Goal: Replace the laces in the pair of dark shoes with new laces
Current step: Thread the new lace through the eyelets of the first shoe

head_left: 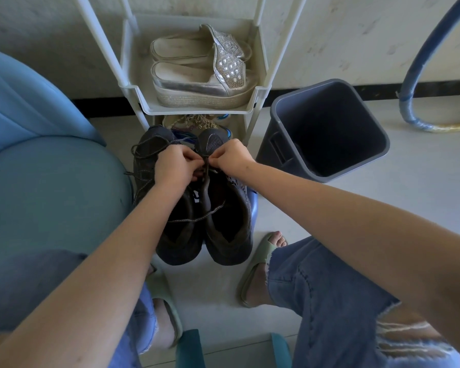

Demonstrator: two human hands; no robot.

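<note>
The pair of dark shoes [225,235] sits side by side on a low blue stool [252,205] between the knees, openings up, which keeps the eyelets within reach. The left hand [174,166] and right hand [233,156] meet near the toe of the right-side shoe. Each grip is pinched narrow on its grey lace [197,217], probably to work it through the eyelets

A scuffed pale wall [329,35] meets a light floor [422,195] along a black skirting [409,89]. A white rack [133,91] stands against the wall, with pale sandals [197,83] on its shelf. A grey bin [276,112] sits just right of the rack, a blue hose [420,62] curves beyond it, and a blue seat [37,168] fills the left edge.
</note>
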